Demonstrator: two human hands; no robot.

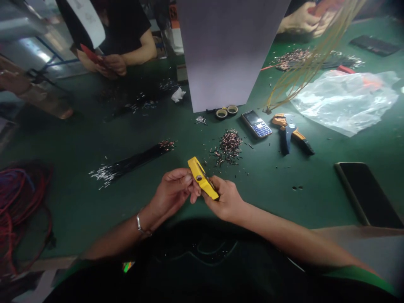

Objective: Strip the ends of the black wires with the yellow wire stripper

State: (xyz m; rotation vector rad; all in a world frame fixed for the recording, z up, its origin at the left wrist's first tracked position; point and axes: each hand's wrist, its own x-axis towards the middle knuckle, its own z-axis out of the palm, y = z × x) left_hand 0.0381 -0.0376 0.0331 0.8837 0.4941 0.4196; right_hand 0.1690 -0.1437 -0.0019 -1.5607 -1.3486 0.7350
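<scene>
My right hand [225, 198] is wrapped round a yellow hand tool, which looks like a wire stripper [203, 181], with a round pivot near its middle. My left hand [175, 187] is at the tool's left side, thumb and finger pinched together. Whatever lies in that pinch is too small to make out. Beyond my hands sits a pile of short dark offcuts with copper ends [230, 145]. Left of it lies a bundle of black wires [135, 162], bare copper at one end and silvery tips at the other.
A keypad phone [257, 124], orange-and-blue pliers [290, 132] and two tape rolls [227, 111] lie behind the offcuts. A smartphone [366, 193] is at right. Red cables [19, 206] coil at left. A white panel [227, 54] stands ahead; co-workers' hands [110, 65] work beyond.
</scene>
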